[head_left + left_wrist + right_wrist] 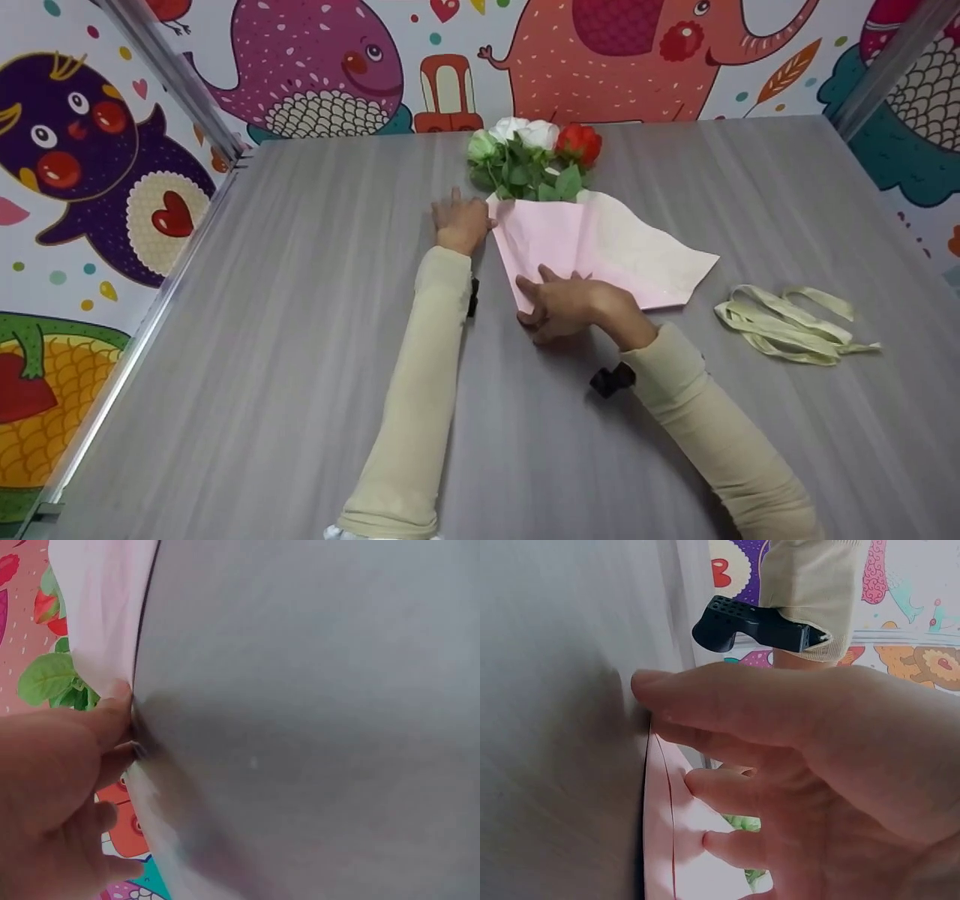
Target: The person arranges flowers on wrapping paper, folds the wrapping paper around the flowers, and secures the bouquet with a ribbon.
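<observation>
A bouquet of artificial-looking flowers (537, 135), white, red and pale green with leaves, lies at the back of the table, its lower part wrapped in pink wrapping paper (544, 232). My left hand (461, 223) pinches the paper's upper left edge between thumb and index finger; the left wrist view shows this grip on the pink sheet (105, 607). At the paper's lower left, my right hand (566, 306) rests with spread fingers. In the right wrist view its fingertips touch the pink paper (660, 840), and the thumb lies beside the edge. The stems are hidden.
To the right, a loose bundle of pale yellow-green ribbon (795, 326) lies on the grey table (300, 337). The paper's cream flap (652, 240) spreads out rightwards. Walls with cartoon animals (615, 60) stand behind and at the sides.
</observation>
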Demonstrator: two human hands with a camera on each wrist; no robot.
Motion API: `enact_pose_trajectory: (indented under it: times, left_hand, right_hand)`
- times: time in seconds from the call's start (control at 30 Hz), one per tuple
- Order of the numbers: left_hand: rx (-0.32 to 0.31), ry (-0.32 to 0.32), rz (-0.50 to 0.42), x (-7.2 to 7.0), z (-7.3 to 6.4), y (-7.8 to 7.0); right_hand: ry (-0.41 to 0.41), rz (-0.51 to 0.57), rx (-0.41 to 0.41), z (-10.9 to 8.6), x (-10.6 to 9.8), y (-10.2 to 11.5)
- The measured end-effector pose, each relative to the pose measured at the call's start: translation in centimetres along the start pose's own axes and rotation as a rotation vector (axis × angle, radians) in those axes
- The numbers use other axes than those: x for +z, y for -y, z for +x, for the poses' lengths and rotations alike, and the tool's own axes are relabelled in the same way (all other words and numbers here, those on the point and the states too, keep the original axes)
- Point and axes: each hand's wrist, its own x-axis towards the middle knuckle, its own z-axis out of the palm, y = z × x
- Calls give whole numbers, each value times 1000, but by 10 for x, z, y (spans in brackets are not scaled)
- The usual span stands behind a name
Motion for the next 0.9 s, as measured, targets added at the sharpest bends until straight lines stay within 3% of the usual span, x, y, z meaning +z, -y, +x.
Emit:
enact_pose_trajectory:
  times: [0.2,0.43,0.57,0.9]
  left_hand:
    - [5,-2,31,1,-1,0]
    - [24,89,39,2,-3,-1]
    - [15,110,35,2,-5,-1]
    - [9,100,12,3,-5,0]
  right_hand:
    - [-2,3,-20,-1,-2,-1]
    - [-5,2,-34,0,-2,-1]
    - [-11,11,-41,1,-1,-1]
    - [-1,24,-54,-1,-2,-2]
